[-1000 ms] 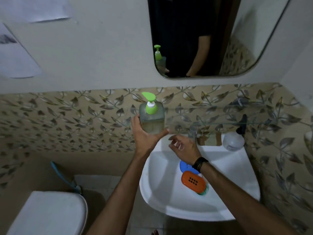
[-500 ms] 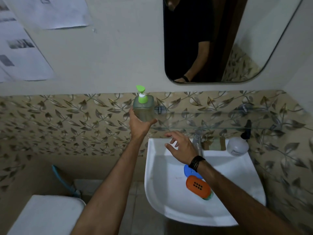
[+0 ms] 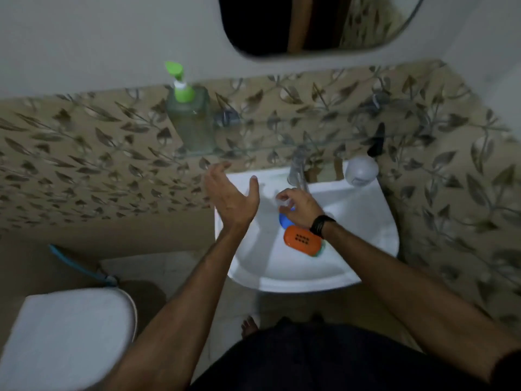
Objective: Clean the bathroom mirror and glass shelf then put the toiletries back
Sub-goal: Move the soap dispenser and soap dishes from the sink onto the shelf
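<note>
The soap dispenser (image 3: pixel 188 114) with its green pump stands upright at the left end of the glass shelf (image 3: pixel 282 149), below the mirror (image 3: pixel 310 24); no label or writing on it can be read (the picture is dim and blurred). The left hand (image 3: pixel 231 198) hangs beneath the shelf with fingers spread, holding nothing. The right hand (image 3: pixel 298 207), fingers loosely curled, reaches into the white sink (image 3: pixel 366 221) over a blue dish (image 3: pixel 283 220) beside an orange soap case (image 3: pixel 302 240); whether it touches either is unclear.
</note>
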